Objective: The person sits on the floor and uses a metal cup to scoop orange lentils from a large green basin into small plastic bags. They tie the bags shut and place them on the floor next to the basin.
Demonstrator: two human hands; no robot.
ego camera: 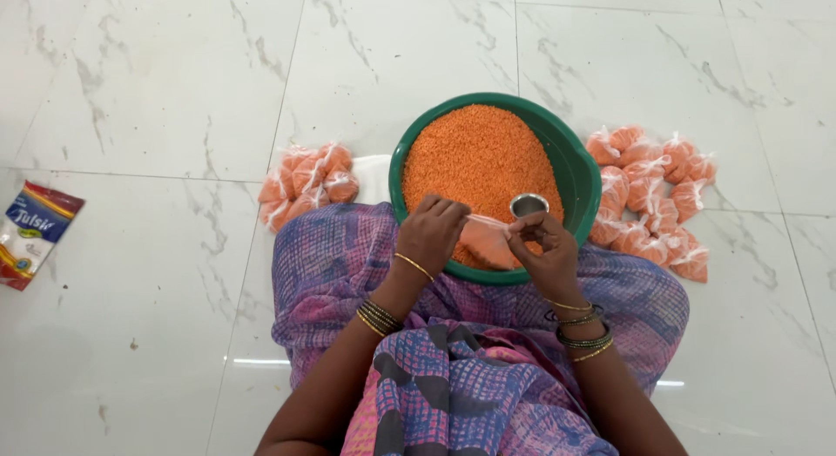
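A green basin (582, 173) full of orange lentils (475, 155) sits on the floor in front of my lap. Over its near rim I hold a small clear plastic bag of lentils (489, 243). My left hand (431, 234) pinches the bag's neck from the left. My right hand (542, 251) grips the same neck from the right, and the thin plastic is stretched between both hands. A small steel cup (529, 204) stands in the lentils just above my right hand.
Several tied lentil bags (305, 184) lie in a heap left of the basin, and a larger heap of tied bags (653, 199) lies to its right. A printed red and blue packet (33, 232) lies on the white marble floor at far left.
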